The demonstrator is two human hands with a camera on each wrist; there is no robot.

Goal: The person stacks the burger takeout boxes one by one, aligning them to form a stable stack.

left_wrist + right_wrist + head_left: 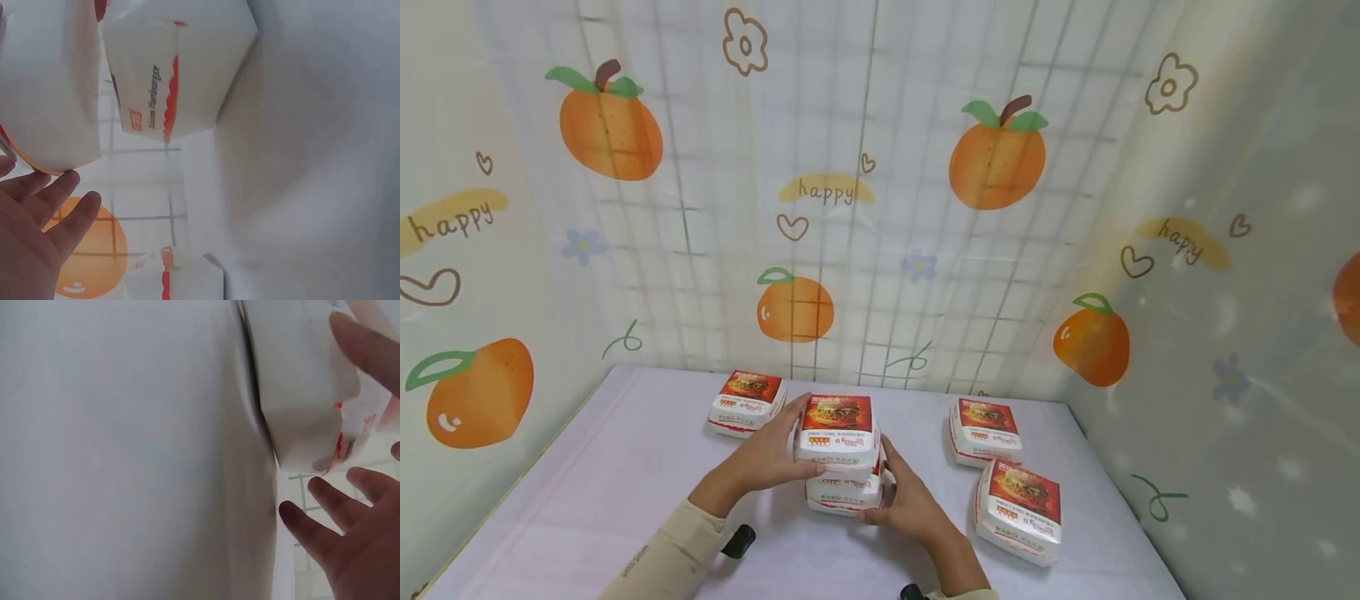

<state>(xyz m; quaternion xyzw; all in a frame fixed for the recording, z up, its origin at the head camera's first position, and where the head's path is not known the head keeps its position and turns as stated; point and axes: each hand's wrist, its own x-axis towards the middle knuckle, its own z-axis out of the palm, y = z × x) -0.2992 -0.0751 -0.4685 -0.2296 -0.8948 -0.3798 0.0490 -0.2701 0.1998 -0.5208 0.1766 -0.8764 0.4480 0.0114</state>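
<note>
My left hand (765, 448) grips a white burger box (837, 425) with a red burger picture on its lid, thumb at the front and fingers at the far left side. This upper box is held over a second, matching lower box (844, 495) on the table; the left wrist view shows a gap between the upper box (50, 81) and the lower box (162, 75). Around the lower box's right side is my right hand (917, 504), its thumb over the front corner. In the right wrist view its fingers (312, 534) are spread and look apart from the box.
Another burger box (747, 403) sits at the back left of the white table (647, 450). Two more stand at the right, a rear box (985, 431) and a nearer box (1019, 511) close together. A curtain (895, 125) printed with oranges hangs behind.
</note>
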